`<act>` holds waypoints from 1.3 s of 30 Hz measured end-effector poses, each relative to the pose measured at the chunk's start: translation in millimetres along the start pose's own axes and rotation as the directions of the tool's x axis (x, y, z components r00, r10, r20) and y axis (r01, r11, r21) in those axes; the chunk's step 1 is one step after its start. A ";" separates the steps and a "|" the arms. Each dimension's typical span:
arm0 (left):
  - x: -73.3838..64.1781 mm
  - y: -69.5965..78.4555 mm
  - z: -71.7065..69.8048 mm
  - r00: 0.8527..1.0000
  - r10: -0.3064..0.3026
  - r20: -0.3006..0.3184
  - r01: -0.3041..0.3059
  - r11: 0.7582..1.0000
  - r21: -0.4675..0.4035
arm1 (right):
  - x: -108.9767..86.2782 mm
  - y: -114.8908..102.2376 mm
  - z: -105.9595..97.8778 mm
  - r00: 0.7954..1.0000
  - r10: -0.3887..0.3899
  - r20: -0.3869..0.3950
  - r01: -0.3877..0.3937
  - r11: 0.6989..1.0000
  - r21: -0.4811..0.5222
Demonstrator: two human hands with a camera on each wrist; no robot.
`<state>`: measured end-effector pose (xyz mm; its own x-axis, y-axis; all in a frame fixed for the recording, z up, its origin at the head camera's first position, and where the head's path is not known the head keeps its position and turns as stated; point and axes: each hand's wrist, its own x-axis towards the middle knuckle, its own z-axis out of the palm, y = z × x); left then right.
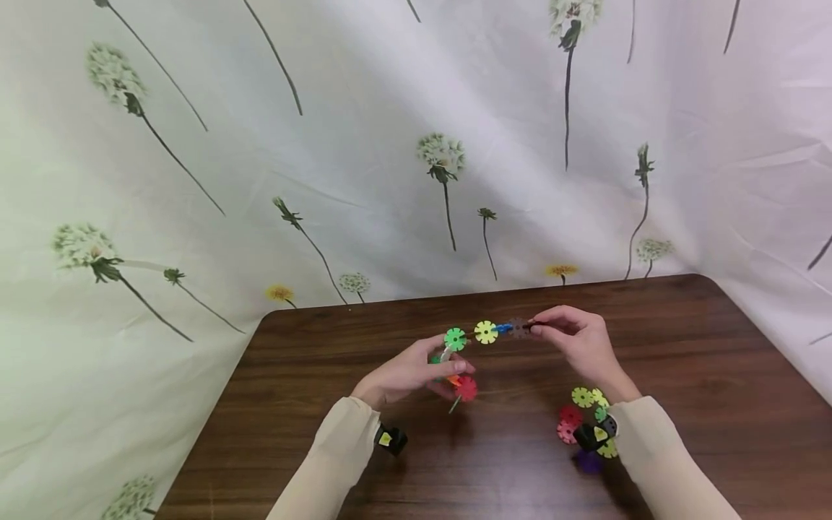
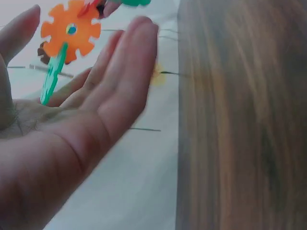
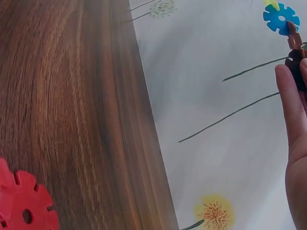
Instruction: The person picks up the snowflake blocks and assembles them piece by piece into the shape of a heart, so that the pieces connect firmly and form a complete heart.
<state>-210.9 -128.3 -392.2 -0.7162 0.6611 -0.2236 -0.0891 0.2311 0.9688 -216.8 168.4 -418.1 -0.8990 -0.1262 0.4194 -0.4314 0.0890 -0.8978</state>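
Both hands are at a chain of notched plastic snowflake discs raised in front of me. At its right end my right hand (image 1: 581, 345) pinches a dark brown disc (image 3: 294, 67) between thumb and fingertips. From there run a brown disc (image 1: 518, 328), a blue disc (image 3: 280, 19), a yellow disc (image 1: 486, 332) and a green disc (image 1: 455, 339). The chain then bends down past my left hand (image 1: 406, 370). Its fingers are extended in the left wrist view, around the orange disc (image 2: 72, 40) and a green disc (image 2: 53, 79). A red disc (image 1: 466, 388) hangs below the thumb.
A cluster of joined discs lies on the brown wooden table (image 1: 292, 433) under my right wrist, with red discs (image 1: 568, 422), a yellow disc (image 1: 582, 396) and a purple disc (image 1: 589, 462). Behind the table hangs a white dandelion-print cloth (image 1: 364, 180).
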 end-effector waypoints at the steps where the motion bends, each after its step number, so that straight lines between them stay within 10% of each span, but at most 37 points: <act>1: 0.9 -2.4 2.3 1.000 0.002 0.009 -0.001 0.999 -0.037 | 0.2 0.6 -1.0 1.000 0.003 -0.003 -0.003 1.000 -0.002; 16: 9.6 -17.0 15.9 0.997 -0.003 -0.077 -0.011 0.983 -0.181 | -1.1 16.6 -24.2 0.976 0.192 0.099 -0.167 0.962 -0.214; 21: 13.6 -21.1 17.9 0.990 0.007 -0.144 -0.045 0.964 -0.261 | -13.8 25.4 -37.2 0.916 0.273 0.295 -0.118 0.885 -0.451; 28: 19.6 -21.9 24.7 0.955 -0.024 -0.294 -0.099 0.913 -0.396 | -35.0 18.7 -33.7 0.753 0.352 0.556 0.087 0.784 -0.614; 39: 26.3 -22.3 31.5 0.926 -0.012 -0.377 -0.185 0.857 -0.481 | -48.9 11.6 -22.1 0.706 0.392 0.590 0.119 0.755 -0.645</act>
<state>-206.0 -93.5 -423.0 -0.9232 0.3406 -0.1782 -0.2770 -0.2679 0.9228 -179.5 197.4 -446.1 -0.7589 -0.6370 -0.1354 -0.4817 0.6890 -0.5415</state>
